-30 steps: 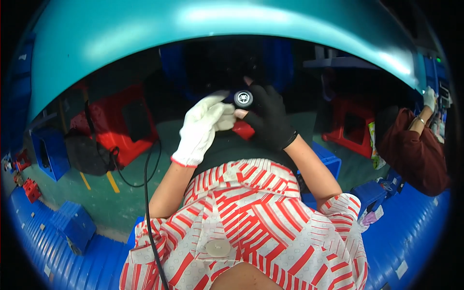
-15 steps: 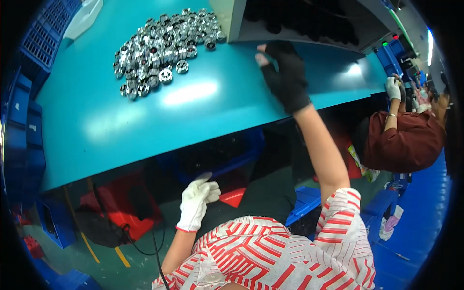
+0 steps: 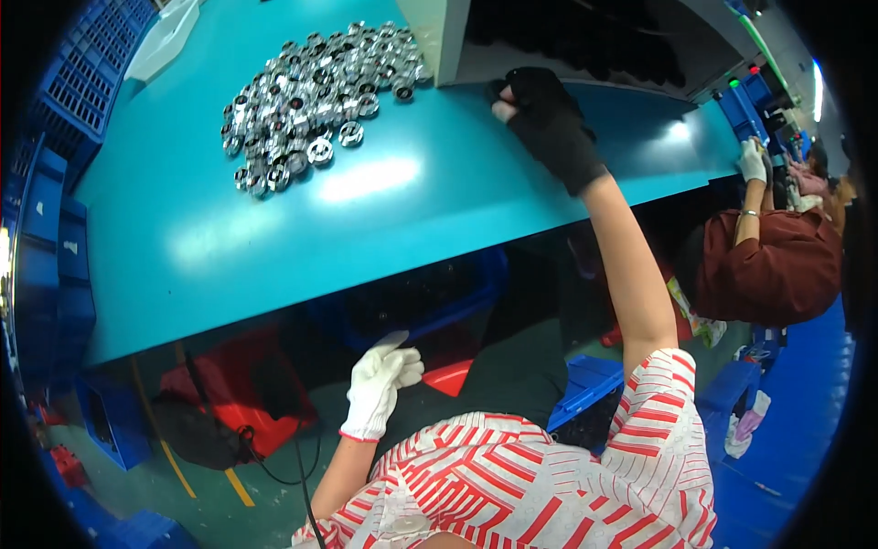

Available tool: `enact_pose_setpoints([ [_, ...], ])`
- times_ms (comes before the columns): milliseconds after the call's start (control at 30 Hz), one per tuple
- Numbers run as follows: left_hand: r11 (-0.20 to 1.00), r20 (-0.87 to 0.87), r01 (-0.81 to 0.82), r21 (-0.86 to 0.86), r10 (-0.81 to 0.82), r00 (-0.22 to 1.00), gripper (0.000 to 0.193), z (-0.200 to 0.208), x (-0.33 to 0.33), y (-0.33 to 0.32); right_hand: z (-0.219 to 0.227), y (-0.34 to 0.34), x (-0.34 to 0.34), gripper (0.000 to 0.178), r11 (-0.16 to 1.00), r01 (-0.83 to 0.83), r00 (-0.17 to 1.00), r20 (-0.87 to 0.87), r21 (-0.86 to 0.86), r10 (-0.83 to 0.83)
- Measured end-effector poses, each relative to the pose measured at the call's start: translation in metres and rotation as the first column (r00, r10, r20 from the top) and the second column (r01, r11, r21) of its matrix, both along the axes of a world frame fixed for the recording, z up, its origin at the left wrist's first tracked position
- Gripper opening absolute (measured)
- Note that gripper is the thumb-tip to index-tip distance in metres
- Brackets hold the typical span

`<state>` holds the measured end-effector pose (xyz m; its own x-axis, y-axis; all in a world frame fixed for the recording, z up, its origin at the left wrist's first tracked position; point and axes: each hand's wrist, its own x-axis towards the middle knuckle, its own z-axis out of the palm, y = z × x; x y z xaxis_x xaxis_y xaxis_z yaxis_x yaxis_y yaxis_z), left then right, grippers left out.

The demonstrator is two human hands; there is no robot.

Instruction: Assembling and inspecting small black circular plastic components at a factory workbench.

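Observation:
My right hand [image 3: 549,123], in a black glove with bare fingertips, is over the blue-green tabletop [image 3: 402,220], in front of a grey box [image 3: 451,46]. Its fingers are curled together; a small dark shape shows at the fingertips, too unclear to name. Black pieces [image 3: 585,41] fill the shadowed inside of the box. My left hand [image 3: 380,380], in a white knit glove, hangs in front of the table edge above my lap. Its fingers are loosely bent and partly apart, with nothing visible in them. Left of the box lies a spread of shiny round metal parts [image 3: 320,151].
Blue crates [image 3: 91,82] stand along the left side, by a white tray [image 3: 165,41]. Under the table are a dark-blue bin [image 3: 457,297] and a red stool [image 3: 247,384]. A cable [image 3: 306,485] hangs near my left arm. A co-worker in maroon [image 3: 768,265] sits at right.
My right hand's fingers have drawn together from a more spread pose, and its wrist has shifted slightly right. The whole view has shifted a little. My left hand keeps nearly the same pose.

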<state>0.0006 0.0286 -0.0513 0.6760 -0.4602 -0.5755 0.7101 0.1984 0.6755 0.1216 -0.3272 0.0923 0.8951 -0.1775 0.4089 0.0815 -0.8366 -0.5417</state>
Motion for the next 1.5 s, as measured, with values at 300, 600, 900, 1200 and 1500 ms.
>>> enact_pose_setpoints([
  [300, 0.922, -0.056, -0.02, -0.386, -0.002, 0.998, 0.046, 0.05, 0.011, -0.024, -0.06, 0.148, -0.152, 0.046, 0.754, -0.314, 0.848, -0.186, 0.577, 0.496],
  [600, 0.94, -0.047, -0.078, -0.332, 0.066, 0.997, 0.037, 0.051, 0.0, -0.009, -0.099, 0.171, -0.176, 0.057, 0.581, -0.152, 0.866, -0.175, 0.8, 0.468],
  [900, 0.957, -0.025, -0.076, -0.281, 0.072, 0.997, 0.036, 0.05, -0.003, -0.002, -0.099, 0.178, -0.178, 0.054, 0.515, -0.116, 0.856, -0.178, 0.849, 0.486],
  [1200, 0.929, -0.025, -0.091, -0.358, 0.088, 0.996, 0.038, 0.044, 0.007, -0.004, -0.096, 0.174, -0.167, 0.051, 0.569, -0.148, 0.845, -0.195, 0.809, 0.498],
  [1500, 0.917, -0.1, -0.175, -0.358, 0.148, 0.984, 0.034, 0.043, 0.012, 0.001, -0.027, 0.163, -0.121, 0.031, 0.845, -0.533, 0.846, 0.04, 0.047, 0.531],
])
